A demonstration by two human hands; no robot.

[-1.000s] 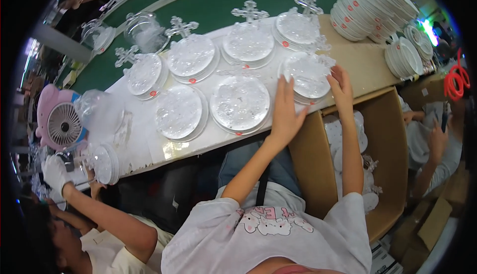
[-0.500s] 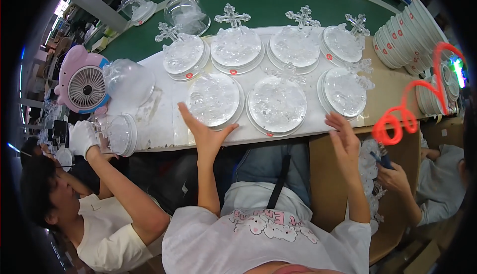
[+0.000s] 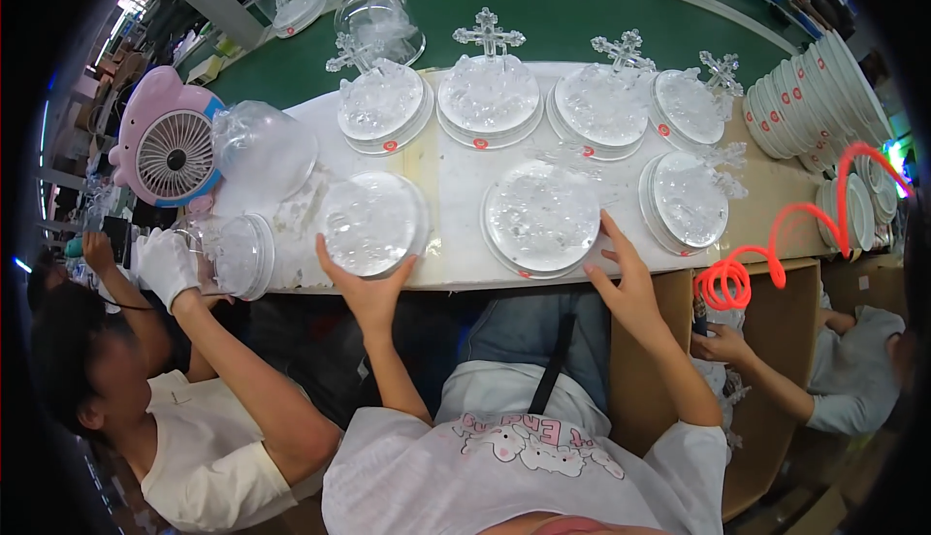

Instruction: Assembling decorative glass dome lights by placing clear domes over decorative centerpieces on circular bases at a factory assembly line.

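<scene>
Two clear round discs lie flat, faces up, at the near edge of the white table [image 3: 456, 181]. The left disc [image 3: 371, 222] is cupped by the left hand [image 3: 364, 288], fingers spread open; the right disc [image 3: 541, 217] is touched by the open right hand [image 3: 626, 278]. Beyond stand cross-topped bases [image 3: 488, 89], with a pink fan [image 3: 167, 149] off left.

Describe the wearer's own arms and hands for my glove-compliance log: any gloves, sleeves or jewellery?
Both arms are bare from the short sleeves of a white T-shirt with a cartoon print down to the fingers. The left hand and right hand wear no gloves, and no rings, watch or bands show.
</scene>
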